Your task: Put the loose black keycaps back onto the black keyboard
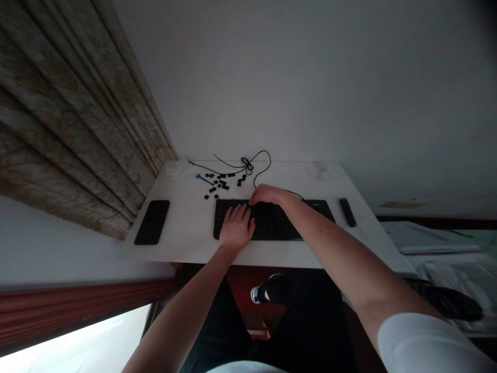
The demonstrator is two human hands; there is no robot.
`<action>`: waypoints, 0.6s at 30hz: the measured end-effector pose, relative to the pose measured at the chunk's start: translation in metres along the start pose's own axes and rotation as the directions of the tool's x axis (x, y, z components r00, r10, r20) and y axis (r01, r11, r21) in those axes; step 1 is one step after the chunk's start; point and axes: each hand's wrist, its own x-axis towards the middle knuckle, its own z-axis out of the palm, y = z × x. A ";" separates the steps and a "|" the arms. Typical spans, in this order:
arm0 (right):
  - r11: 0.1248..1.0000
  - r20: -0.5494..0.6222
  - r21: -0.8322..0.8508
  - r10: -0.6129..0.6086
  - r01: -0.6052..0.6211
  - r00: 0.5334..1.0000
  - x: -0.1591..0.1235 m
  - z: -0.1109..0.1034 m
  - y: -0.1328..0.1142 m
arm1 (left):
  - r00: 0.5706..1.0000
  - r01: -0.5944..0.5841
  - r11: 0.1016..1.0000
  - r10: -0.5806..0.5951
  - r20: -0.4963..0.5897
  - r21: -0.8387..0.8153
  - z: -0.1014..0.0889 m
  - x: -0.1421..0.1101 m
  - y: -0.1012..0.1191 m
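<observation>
A black keyboard (272, 223) lies on the white table, its left part under my hands. My left hand (236, 225) rests flat on the left side of the keys, fingers stretched out and slightly apart. At the keyboard's top edge, just right of those fingers, my right hand (267, 194) bends down with fingertips drawn together on the top row. Whatever is between them is too small and dark to make out. Behind the keyboard's left end are several loose black keycaps (222, 183) and a slim blue tool (205, 180).
A black cable (247, 166), bundled in the middle, runs behind the keyboard. A black phone (152, 223) lies at the table's left and a dark oblong object (347, 212) at its right. Crumpled clear plastic (177, 167) sits in the back left corner, near the curtain (97, 98).
</observation>
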 end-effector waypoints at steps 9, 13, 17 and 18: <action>0.990 -0.030 -0.135 -0.054 0.049 0.998 -0.003 0.004 -0.003 | 1.000 -0.004 1.000 0.004 -0.002 0.022 0.000 0.000 0.001; 0.983 -0.081 -0.173 -0.081 0.066 0.993 -0.006 0.010 -0.001 | 1.000 -0.006 0.999 0.005 0.011 0.048 0.001 0.001 0.001; 0.980 -0.116 -0.185 -0.096 0.073 0.989 -0.010 0.014 0.002 | 1.000 -0.003 0.999 0.002 0.011 0.045 -0.001 0.000 0.001; 0.984 -0.129 -0.157 -0.109 0.088 0.986 -0.011 0.015 0.004 | 1.000 -0.004 0.999 0.003 0.009 0.043 -0.001 0.000 0.001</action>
